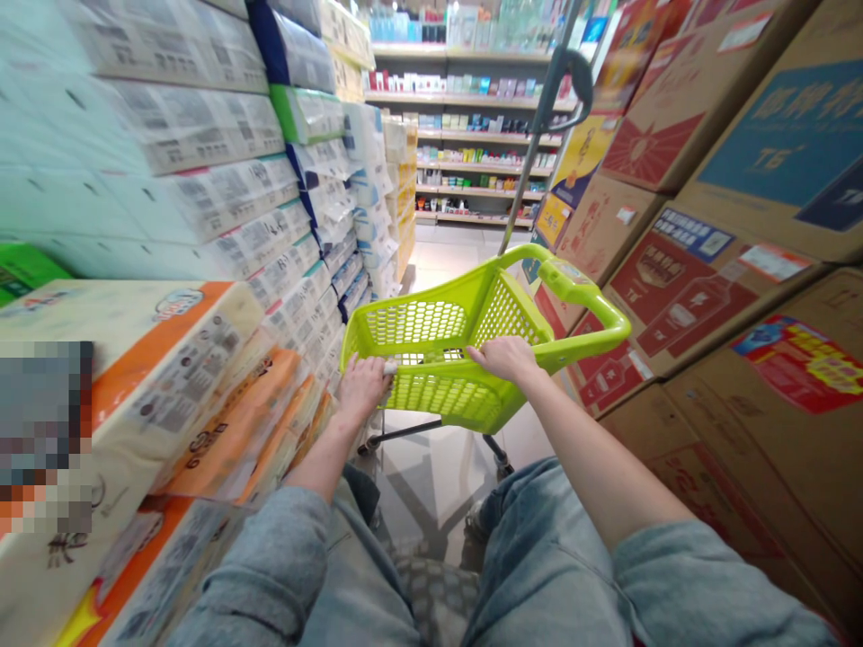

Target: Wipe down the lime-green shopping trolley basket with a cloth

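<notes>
A bright green plastic shopping cart stands sideways in front of me, its handle to the right. My left hand is closed over the near rim at the cart's left end. Something small and whitish shows by its fingers; I cannot make out what it is. My right hand grips the same rim further right, near the handle end. The basket has mesh walls, and dark wheels on thin legs show beneath it.
Stacked tissue packs line the left side, with orange and cream packs close by. Cardboard cartons rise on the right. A grey pole with a loop grip leans behind the cart. Shelves of small goods stand across the far end.
</notes>
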The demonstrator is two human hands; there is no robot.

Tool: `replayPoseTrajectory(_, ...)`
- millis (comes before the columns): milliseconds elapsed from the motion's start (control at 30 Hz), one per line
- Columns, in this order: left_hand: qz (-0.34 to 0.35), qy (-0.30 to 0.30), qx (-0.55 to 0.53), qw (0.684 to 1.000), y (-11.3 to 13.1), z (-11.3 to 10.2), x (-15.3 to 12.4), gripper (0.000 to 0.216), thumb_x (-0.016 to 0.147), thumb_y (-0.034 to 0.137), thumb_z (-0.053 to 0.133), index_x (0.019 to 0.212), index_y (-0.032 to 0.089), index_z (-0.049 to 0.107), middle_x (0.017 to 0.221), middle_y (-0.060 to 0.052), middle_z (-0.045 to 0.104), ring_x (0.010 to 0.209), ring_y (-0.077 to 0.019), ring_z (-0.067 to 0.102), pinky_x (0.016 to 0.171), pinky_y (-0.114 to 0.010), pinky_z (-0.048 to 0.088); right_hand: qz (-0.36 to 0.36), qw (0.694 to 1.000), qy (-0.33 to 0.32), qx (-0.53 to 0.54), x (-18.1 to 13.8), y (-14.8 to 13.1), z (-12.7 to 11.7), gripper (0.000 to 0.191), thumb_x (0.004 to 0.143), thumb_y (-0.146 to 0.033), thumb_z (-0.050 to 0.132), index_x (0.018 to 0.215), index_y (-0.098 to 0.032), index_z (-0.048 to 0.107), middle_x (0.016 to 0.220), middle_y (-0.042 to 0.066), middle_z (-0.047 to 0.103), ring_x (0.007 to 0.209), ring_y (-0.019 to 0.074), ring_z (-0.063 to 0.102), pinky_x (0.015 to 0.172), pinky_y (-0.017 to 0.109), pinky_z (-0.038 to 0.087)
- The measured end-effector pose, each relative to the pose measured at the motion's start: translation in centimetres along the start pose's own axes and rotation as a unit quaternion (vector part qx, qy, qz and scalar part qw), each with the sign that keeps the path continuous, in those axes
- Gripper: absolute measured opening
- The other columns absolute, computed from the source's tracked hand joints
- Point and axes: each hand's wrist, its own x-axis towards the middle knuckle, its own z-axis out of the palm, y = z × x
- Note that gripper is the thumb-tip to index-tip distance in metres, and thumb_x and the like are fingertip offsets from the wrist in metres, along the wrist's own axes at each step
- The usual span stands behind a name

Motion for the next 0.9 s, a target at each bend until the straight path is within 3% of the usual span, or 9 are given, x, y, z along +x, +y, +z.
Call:
replayPoseTrajectory(367, 0.004, -0.017, 0.027, 0.999, 1.4, -0.9, -1.1, 0.019, 0.088, 0.031, 0.045, 0.088, 0.017, 0.058, 0.083, -0.011, 0.062, 0.085, -0.0272, 0.057, 0.08, -0.041, 0.039, 0.006, 1.0, -0.018, -0.006, 0.4, 0.8, -0.1, 0.062, 0.091, -0.056, 0.026, 0.095, -0.017, 0.074, 0.097, 0.015, 0.072, 0.094, 0.0246, 0.066, 0.079, 0.032, 0.044)
replayPoseTrajectory(500, -0.002, -0.014, 0.025, 1.0, 2.2, -0.8, -1.1, 0.018, 0.087, 0.03, 0.046, 0.089, 0.016, 0.057, 0.083, -0.012, 0.062, 0.085, -0.0278, 0.057, 0.079, -0.04, 0.038, -0.011, 0.999, 0.035, -0.032, 0.7, 0.6, 0.4, 0.057, 0.094, -0.046, 0.028, 0.09, -0.012, 0.073, 0.092, 0.016, 0.072, 0.09, 0.0243, 0.066, 0.085, 0.035, 0.04)
replayPoseTrajectory(633, -0.02, -0.02, 0.011, 1.0, 3.3, -0.5, -0.9, 0.02, 0.088, 0.031, 0.044, 0.089, 0.016, 0.057, 0.085, -0.012, 0.061, 0.085, -0.0267, 0.056, 0.078, -0.04, 0.038, -0.027, 0.998, 0.06, -0.017, 1.0, -1.2, 1.5, 0.054, 0.096, -0.032, 0.024, 0.088, -0.009, 0.072, 0.091, 0.019, 0.071, 0.09, 0.0253, 0.066, 0.085, 0.038, 0.037)
replayPoseTrajectory(900, -0.038, -0.023, -0.011, 0.999, 8.0, 0.1, -1.1, 0.019, 0.088, 0.028, 0.046, 0.092, 0.013, 0.057, 0.086, -0.012, 0.06, 0.085, -0.0267, 0.055, 0.078, -0.04, 0.038, -0.032, 0.996, 0.066, 0.053, 1.1, -6.2, 3.4, 0.053, 0.096, -0.036, 0.027, 0.088, -0.01, 0.073, 0.09, 0.017, 0.072, 0.094, 0.0253, 0.064, 0.089, 0.038, 0.035)
